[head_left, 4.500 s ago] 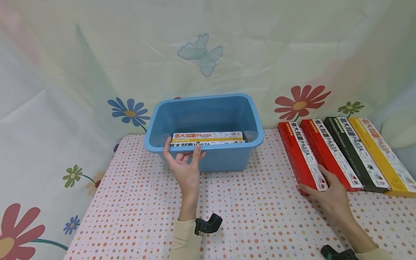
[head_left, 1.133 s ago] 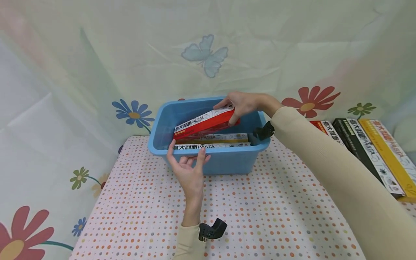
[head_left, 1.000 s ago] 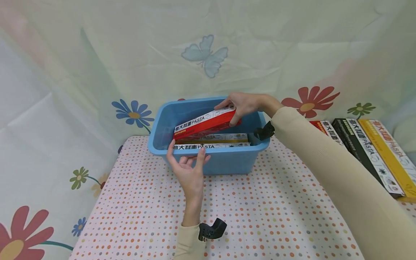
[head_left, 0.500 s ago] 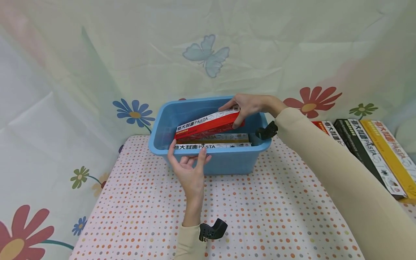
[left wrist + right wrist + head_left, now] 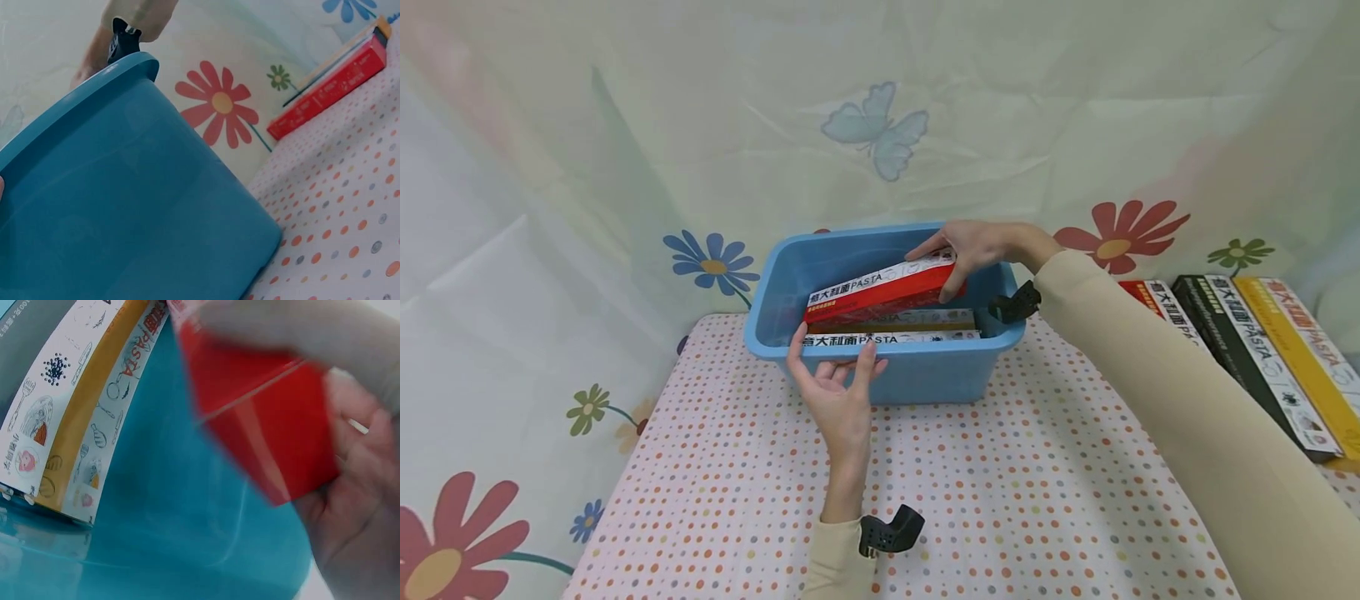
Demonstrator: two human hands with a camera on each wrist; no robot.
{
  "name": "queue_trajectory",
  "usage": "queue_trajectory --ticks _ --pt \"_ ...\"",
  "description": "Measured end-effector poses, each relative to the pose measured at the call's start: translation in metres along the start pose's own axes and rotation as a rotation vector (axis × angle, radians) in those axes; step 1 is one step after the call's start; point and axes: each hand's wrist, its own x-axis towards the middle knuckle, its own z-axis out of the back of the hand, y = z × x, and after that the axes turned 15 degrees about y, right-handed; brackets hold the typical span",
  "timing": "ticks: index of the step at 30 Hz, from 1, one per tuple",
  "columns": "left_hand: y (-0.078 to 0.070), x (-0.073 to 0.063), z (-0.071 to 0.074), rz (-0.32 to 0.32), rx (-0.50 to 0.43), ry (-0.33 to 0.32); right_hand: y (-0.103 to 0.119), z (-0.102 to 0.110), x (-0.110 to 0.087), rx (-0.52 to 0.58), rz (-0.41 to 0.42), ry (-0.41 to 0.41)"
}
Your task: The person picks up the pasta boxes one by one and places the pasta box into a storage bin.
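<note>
A light blue plastic tub (image 5: pixel 917 379) stands at the table's back; the left hand (image 5: pixel 835 408) grips its front rim, fingertips over the edge. In the right hand (image 5: pixel 973 248) is a red pasta box (image 5: pixel 876 293), held by its right end and tilted inside the tub, left end lower. That box's red end (image 5: pixel 269 434) fills the middle of the right wrist view. Two pasta boxes stand along the tub's front wall: a dark one (image 5: pixel 47 381), its white printed side (image 5: pixel 891 338) facing up, and a yellow one (image 5: pixel 94 387) behind it. The left wrist view shows mostly the tub's outer wall (image 5: pixel 137 187).
On the right of the table lie a red pasta box (image 5: pixel 1165 304), partly covered by the right sleeve, a black one (image 5: pixel 1255 367) and a yellow one (image 5: pixel 1307 358). A dotted cloth (image 5: pixel 737 467) covers the table. A flowered curtain (image 5: pixel 1000 100) hangs behind the tub.
The right hand took the leftmost red box from the row on the right and brought it left into the tub. During the last second it barely moved. The left hand stays on the rim.
</note>
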Motion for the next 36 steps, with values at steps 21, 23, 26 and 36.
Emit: queue_trajectory --ticks 21,23,26,36 --pt "0.007 0.006 0.008 -0.011 -0.003 -0.018 0.033 -0.006 -0.048 -0.086 0.336 -0.116" --pt "0.008 0.007 0.008 -0.018 -0.001 -0.018 0.030 -0.010 -0.065 -0.103 0.359 -0.161" --pt "0.009 0.009 0.008 -0.025 -0.001 -0.015 0.018 -0.020 -0.093 -0.105 0.347 -0.246" --pt "0.011 0.012 0.007 -0.031 0.005 -0.011 -0.074 -0.083 -0.181 0.078 0.127 -0.680"
